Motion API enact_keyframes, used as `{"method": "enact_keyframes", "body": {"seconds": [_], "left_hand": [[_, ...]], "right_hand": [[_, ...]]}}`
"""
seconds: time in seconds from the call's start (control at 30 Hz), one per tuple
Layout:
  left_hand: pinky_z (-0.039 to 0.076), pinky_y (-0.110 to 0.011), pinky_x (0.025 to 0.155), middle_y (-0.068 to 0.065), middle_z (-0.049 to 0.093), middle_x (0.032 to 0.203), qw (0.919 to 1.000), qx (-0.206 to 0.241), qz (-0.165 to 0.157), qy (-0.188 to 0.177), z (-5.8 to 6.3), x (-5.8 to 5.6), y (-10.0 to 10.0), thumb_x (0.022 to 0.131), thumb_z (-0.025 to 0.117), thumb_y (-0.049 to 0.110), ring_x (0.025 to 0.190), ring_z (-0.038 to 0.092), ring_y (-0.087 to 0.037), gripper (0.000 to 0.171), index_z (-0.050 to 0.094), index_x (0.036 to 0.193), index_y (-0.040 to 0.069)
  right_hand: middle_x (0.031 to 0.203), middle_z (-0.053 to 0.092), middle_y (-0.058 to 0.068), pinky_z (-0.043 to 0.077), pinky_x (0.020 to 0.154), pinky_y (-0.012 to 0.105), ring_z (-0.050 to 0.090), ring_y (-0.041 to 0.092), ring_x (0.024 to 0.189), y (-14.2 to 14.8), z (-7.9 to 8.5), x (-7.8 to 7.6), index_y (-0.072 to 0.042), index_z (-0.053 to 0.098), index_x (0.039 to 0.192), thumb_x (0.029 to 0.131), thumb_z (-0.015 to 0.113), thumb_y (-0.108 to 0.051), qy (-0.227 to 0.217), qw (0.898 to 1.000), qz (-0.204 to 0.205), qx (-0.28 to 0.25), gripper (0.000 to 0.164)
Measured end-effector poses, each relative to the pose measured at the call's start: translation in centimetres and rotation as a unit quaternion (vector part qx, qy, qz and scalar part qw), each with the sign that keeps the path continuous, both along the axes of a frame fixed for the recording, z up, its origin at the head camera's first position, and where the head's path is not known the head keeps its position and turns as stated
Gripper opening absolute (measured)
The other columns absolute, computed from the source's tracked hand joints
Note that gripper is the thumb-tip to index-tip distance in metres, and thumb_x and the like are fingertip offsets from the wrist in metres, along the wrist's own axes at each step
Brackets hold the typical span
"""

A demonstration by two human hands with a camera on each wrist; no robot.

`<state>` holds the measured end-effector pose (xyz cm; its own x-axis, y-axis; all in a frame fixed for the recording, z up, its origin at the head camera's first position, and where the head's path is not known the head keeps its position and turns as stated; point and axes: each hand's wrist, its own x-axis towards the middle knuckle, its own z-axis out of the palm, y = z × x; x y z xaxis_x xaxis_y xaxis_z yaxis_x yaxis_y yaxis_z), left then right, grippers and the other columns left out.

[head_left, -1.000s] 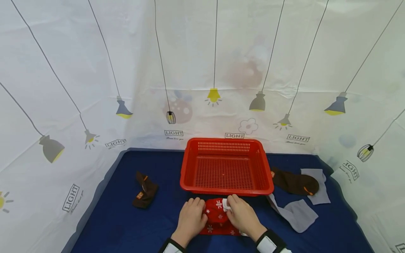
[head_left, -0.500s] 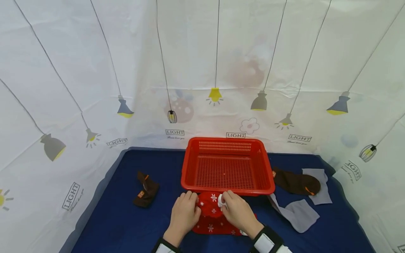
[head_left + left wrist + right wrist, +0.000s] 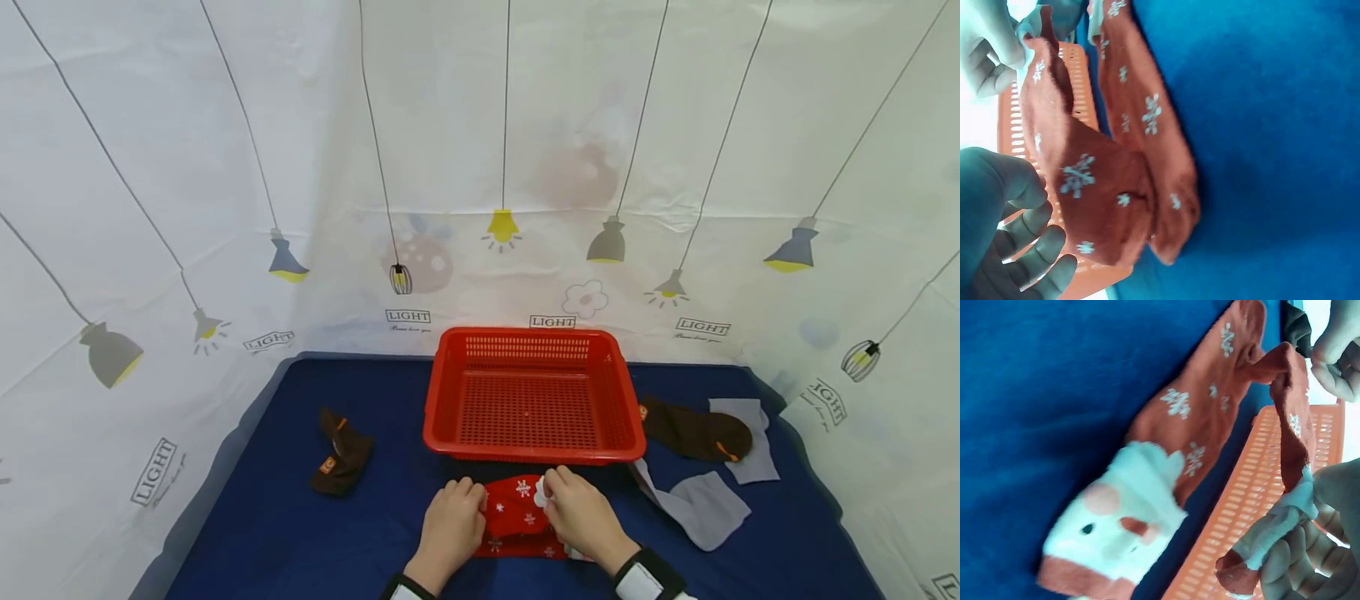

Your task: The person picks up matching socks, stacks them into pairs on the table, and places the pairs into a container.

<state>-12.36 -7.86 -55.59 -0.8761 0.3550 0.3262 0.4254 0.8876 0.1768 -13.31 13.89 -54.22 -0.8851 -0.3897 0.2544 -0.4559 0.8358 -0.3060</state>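
Observation:
Two red socks with white snowflakes are in front of me. The lower sock point(image 3: 1210, 419) lies on the blue cloth, its white cuff showing a face. Above it, my right hand point(image 3: 585, 512) pinches the white cuff of the upper sock point(image 3: 1097, 187), whose red part stretches leftward and hangs folded over the lower one. My left hand point(image 3: 453, 521) is beside the upper sock's edge. In the left wrist view its fingers point(image 3: 1047, 244) are loosely bent, with no fabric visible between thumb and fingers; whether they touch the sock is unclear.
Just beyond the hands stands a red plastic basket point(image 3: 528, 454). One brown sock point(image 3: 343, 458) lies crumpled at left. At right are another brown sock point(image 3: 693, 429), a grey sock point(image 3: 753, 442) under it, and a second grey sock point(image 3: 705, 508) partly behind the basket.
Both hands shifted forward with the upper sock, then came back toward me and slightly right. The sock's upper part now looks straighter across. The basket and other socks stayed put.

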Motion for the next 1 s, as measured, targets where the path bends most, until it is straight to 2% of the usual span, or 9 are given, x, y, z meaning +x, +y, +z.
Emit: {"method": "enact_keyframes", "body": {"seconds": [0.3,0.5,0.7,1.0], "left_hand": [[0.033,-0.024,0.054,0.004,0.046,0.069,0.9999,0.011,-0.001,0.008,-1.3,0.2,0.3,0.067,0.067,0.01,0.062,0.044,-0.014,0.017,0.052,0.071,0.019],[0.04,-0.029,0.059,0.002,0.053,0.08,0.9997,0.018,0.009,0.011,-2.2,0.3,0.5,0.067,0.073,0.016,0.07,0.049,-0.016,0.019,0.059,0.081,0.016],[0.044,-0.032,0.065,0.001,0.056,0.092,0.9999,0.003,0.013,-0.009,-3.3,-0.2,1.0,0.069,0.075,0.023,0.08,0.053,-0.018,0.028,0.063,0.095,0.016],[0.044,-0.033,0.064,-0.001,0.056,0.091,0.9996,-0.014,0.018,0.019,-4.0,-0.8,1.3,0.066,0.076,0.023,0.079,0.051,-0.019,0.032,0.064,0.095,0.016]], "right_hand": [[0.071,0.039,-0.01,0.032,0.051,0.02,0.037,0.005,0.057,1.5,-0.8,0.2,-0.019,0.049,0.076,0.073,0.067,-0.012,-0.025,0.999,-0.045,0.004,0.02],[0.072,0.041,-0.009,0.033,0.051,0.021,0.039,0.007,0.058,2.3,-1.4,0.2,-0.019,0.049,0.076,0.072,0.068,-0.012,-0.012,0.998,-0.064,0.006,0.021],[0.072,0.041,-0.008,0.033,0.051,0.023,0.039,0.008,0.057,3.0,-1.8,0.1,-0.019,0.048,0.077,0.072,0.067,-0.011,-0.006,0.997,-0.072,0.004,0.021],[0.072,0.042,-0.006,0.034,0.051,0.024,0.039,0.009,0.057,4.0,-2.5,0.0,-0.018,0.049,0.077,0.072,0.068,-0.011,-0.032,0.995,-0.093,0.015,0.021]]}}
